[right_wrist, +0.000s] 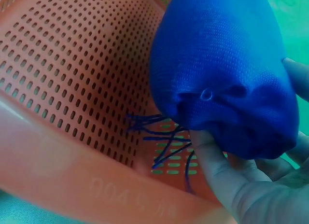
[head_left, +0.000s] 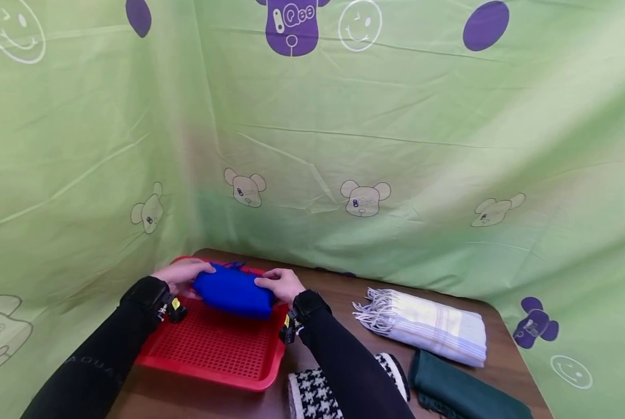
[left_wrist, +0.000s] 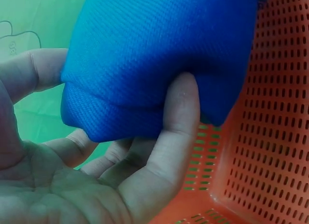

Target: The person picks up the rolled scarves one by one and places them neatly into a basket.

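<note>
A blue folded scarf (head_left: 234, 292) with dark blue fringe (right_wrist: 159, 130) is held above the back part of a red perforated basket (head_left: 213, 346). My left hand (head_left: 183, 273) grips its left end, the thumb (left_wrist: 182, 113) pressing into the woven cloth and the other fingers partly hidden behind it. At the opposite end my right hand (head_left: 285, 285) holds the bundle between thumb and fingers. In the right wrist view, loose fringe strands hang over the basket's slotted surface.
On the brown table (head_left: 338, 291), a pale checked scarf (head_left: 433, 326) with white fringe lies at the right. Nearer are a dark green folded scarf (head_left: 464, 387) and a black-and-white houndstooth one (head_left: 312, 390), partly covered by my right forearm. Green printed curtains (head_left: 422, 145) stand behind and at the left.
</note>
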Available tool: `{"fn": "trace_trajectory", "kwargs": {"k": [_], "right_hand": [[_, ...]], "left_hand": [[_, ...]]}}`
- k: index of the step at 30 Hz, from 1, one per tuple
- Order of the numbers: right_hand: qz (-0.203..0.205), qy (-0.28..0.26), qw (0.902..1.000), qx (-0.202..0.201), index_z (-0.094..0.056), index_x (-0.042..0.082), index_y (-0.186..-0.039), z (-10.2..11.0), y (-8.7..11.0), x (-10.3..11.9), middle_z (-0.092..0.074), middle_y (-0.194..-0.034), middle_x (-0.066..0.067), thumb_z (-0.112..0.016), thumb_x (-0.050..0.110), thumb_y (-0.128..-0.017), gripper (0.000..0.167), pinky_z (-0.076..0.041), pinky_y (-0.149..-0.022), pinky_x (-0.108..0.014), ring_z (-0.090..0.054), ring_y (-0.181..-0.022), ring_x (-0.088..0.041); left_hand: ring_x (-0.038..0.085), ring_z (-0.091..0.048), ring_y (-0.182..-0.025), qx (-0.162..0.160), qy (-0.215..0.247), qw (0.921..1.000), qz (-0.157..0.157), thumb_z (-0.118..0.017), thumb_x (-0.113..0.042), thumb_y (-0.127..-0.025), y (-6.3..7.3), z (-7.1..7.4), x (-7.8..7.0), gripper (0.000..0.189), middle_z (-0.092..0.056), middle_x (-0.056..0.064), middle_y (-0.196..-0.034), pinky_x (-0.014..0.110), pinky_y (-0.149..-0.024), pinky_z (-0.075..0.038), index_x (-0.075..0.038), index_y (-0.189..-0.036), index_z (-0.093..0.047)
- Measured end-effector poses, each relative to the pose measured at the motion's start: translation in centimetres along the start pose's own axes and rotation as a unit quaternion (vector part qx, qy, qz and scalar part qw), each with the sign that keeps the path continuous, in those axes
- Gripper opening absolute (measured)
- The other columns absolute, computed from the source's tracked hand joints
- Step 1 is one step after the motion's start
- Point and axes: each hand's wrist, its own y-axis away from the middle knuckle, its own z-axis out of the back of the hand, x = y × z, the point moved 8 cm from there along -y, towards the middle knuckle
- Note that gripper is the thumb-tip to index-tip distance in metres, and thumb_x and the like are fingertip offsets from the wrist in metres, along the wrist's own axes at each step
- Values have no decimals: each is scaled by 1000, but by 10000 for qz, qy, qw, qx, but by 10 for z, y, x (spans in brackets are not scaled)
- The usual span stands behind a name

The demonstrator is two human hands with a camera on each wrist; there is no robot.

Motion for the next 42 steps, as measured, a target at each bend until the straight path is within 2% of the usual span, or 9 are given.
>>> {"fn": "trace_trajectory", "kwargs": {"k": [4,7,10,15,22,29,36,42], "right_hand": [[83,219,9997,-82,-73,-2,-126,0,-11,-7,-73,-111,-14,-78,23,-96,40,-64,-76,-39,-70,-90,-22],[197,454,9986,-199,-75,-1,-122,-1,-18,-10,-74,-109,-12,-80,25,-94,39,-59,-82,-32,-67,-93,-20],[278,647,9971,-282,-77,0,-120,-2,-21,-11,-75,-107,-10,-81,27,-93,38,-56,-87,-32,-65,-93,-19],[314,899,9950,-318,-77,1,-119,-5,-22,-7,-75,-104,-10,-81,27,-93,38,-57,-87,-33,-65,-91,-19],[178,1105,9932,-315,-75,2,-125,-6,-21,-5,-75,-111,-11,-78,31,-96,41,-57,-93,-33,-69,-99,-21],[201,1334,9905,-280,-73,-1,-127,-9,-25,-8,-75,-115,-14,-77,29,-96,43,-57,-96,-36,-68,-106,-26],[123,1569,9870,-336,-75,2,-126,-12,-29,-12,-75,-117,-12,-78,32,-96,43,-55,-98,-37,-67,-110,-27],[162,1550,9873,-293,-75,1,-125,-16,-35,-18,-74,-118,-13,-79,31,-95,42,-55,-99,-40,-67,-110,-30]], "left_hand": [[39,-58,-119,-32,73,10000,57,-60,-23,-102,-3,0,5,30,-48,33,-141,46,-81,-65,-5,-123,-49],[41,-57,-120,-58,116,9999,100,-60,-23,-102,-6,2,11,32,-44,35,-146,47,-82,-65,-4,-125,-48],[38,-60,-116,-103,138,9998,125,-60,-22,-101,-9,4,15,31,-45,34,-145,46,-80,-65,-5,-124,-49],[31,-64,-107,-186,130,9997,92,-61,-21,-100,-15,7,20,22,-55,27,-135,45,-77,-65,-7,-116,-54],[28,-65,-102,-242,189,9995,99,-62,-20,-100,-21,7,26,20,-57,22,-130,43,-75,-65,-8,-114,-54],[33,-64,-106,-460,-15,9988,194,-60,-22,-100,-20,7,27,37,-50,31,-139,42,-75,-66,0,-128,-52],[35,-63,-107,-580,-70,9981,175,-57,-21,-101,-21,8,30,38,-49,32,-138,42,-75,-66,4,-129,-51],[37,-63,-107,-658,-112,9976,161,-56,-19,-102,-20,8,31,37,-52,33,-134,45,-74,-66,6,-128,-51]]}}
